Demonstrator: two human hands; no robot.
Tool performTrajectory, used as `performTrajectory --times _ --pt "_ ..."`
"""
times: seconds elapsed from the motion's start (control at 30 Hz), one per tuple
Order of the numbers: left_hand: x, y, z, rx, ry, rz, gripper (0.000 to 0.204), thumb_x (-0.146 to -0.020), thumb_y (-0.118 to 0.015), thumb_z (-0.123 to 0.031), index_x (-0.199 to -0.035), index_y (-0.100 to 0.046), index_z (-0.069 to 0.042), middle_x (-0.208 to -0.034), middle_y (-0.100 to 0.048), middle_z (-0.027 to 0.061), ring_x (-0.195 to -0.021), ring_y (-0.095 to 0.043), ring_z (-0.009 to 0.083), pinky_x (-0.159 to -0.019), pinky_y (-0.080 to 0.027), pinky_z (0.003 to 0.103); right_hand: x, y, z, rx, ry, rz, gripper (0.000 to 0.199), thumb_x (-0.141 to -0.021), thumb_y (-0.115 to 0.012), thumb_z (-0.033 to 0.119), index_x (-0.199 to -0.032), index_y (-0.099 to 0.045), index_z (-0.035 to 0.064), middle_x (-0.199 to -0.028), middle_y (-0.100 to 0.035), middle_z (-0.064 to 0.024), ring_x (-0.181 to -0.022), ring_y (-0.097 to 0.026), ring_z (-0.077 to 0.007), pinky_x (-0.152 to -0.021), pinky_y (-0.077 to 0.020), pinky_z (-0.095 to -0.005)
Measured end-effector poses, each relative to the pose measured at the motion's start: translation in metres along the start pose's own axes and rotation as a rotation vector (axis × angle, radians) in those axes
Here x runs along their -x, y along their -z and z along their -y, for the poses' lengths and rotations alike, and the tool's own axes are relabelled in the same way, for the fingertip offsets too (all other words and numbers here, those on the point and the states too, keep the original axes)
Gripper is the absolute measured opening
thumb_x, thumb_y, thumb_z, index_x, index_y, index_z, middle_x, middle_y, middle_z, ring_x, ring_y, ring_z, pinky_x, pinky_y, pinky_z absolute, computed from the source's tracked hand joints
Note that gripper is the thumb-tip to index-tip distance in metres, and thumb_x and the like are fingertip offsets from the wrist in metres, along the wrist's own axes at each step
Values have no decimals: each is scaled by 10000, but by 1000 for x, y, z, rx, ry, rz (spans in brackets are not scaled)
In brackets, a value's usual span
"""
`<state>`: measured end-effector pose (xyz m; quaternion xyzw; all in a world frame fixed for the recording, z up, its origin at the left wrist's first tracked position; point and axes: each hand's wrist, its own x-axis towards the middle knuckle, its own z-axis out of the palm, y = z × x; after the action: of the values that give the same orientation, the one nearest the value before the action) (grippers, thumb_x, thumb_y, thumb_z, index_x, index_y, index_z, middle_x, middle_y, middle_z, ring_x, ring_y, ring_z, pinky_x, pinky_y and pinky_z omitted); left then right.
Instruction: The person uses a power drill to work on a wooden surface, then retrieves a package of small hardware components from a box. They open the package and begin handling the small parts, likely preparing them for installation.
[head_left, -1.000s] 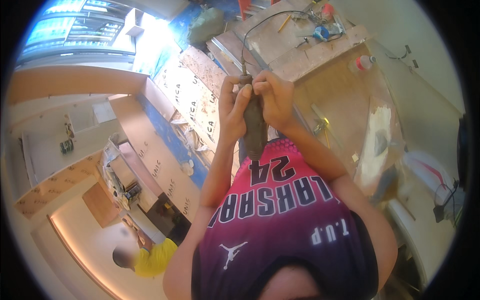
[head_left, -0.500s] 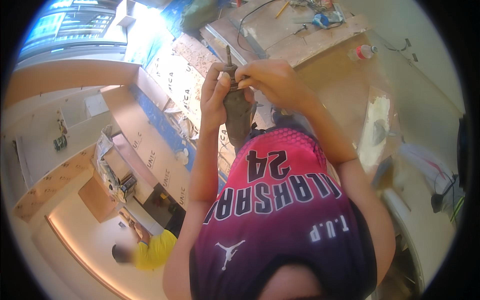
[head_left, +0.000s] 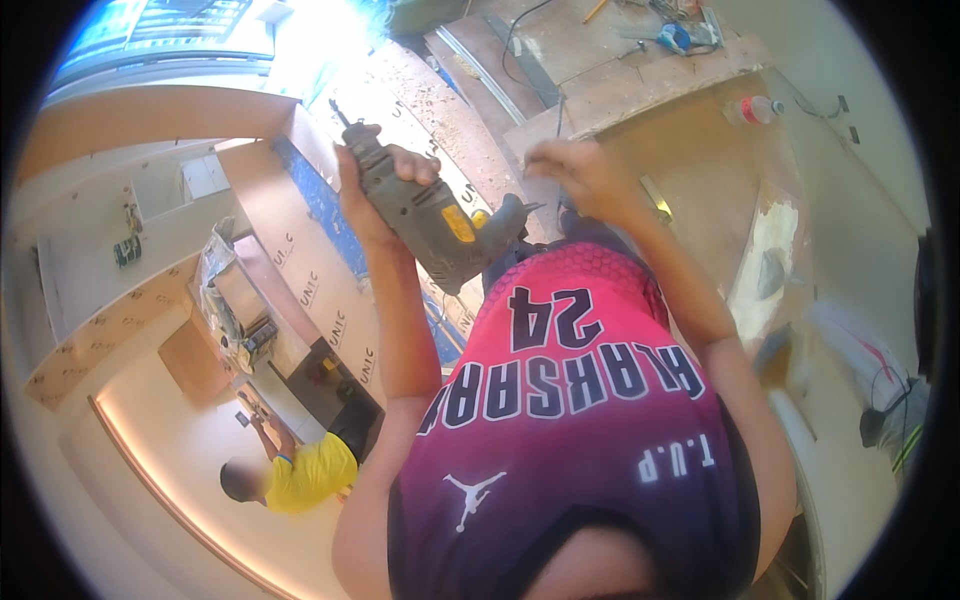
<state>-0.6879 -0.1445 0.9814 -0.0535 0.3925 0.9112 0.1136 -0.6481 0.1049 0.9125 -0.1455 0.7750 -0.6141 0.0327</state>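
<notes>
Head view, left grip (head_left: 357, 205) grasping drill (head_left: 428, 218), partly hidden by it, right grip (head_left: 588, 178) curled, cannot tell if holding anything

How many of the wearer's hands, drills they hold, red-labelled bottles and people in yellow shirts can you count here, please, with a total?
Wearer's hands: 2 (left hand, right hand)
Held power drill: 1
Red-labelled bottle: 1
Person in yellow shirt: 1
Total: 5
</notes>
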Motion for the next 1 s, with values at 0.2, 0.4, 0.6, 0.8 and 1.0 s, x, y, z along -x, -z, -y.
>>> performTrajectory --times 0.2,0.4,0.6,0.8,1.0 --pt "24 38 -24 134 -158 -108 483 -1070 -355 -534 -1219 -552 -120 -755 -602 78 -733 -605 245 -807 -475 447 14 -35 -32 -250 -260 258 148 -974 -572 93 -1025 -634 -32 -858 -630 -104 -755 -636 -168 -703 -501 -314" --pt "73 81 -30 270 -218 -103 503 -1080 -338 -513 -1279 -563 -110 -814 -603 64 -807 -602 228 -890 -460 463 8 -60 -33 -366 -274 407 172 -1017 -537 131 -1023 -623 -18 -839 -614 -94 -693 -611 -148 -664 -496 -302" --pt "128 104 -31 354 -357 -263 496 -1076 -368 -502 -1254 -558 -79 -817 -611 67 -807 -604 229 -903 -454 459 4 -81 -21 -332 -212 698 274 -1014 -580 259 -1099 -549 0 -925 -574 -164 -895 -587 -301 -825 -465 -402" --pt "175 116 -38 337 -507 -356 466 -1079 -376 -476 -1222 -572 -78 -804 -610 60 -799 -606 225 -896 -459 465 -5 -110 -3 -194 -50 828 293 -996 -617 219 -1159 -546 -14 -1028 -627 -183 -951 -611 -324 -861 -477 -391" --pt "217 120 -53 327 -581 -397 469 -1073 -405 -478 -1215 -564 -60 -818 -621 41 -813 -622 201 -904 -444 460 12 -139 17 -60 74 921 269 -1033 -514 199 -1165 -557 -31 -968 -651 -215 -926 -653 -367 -809 -488 -429"
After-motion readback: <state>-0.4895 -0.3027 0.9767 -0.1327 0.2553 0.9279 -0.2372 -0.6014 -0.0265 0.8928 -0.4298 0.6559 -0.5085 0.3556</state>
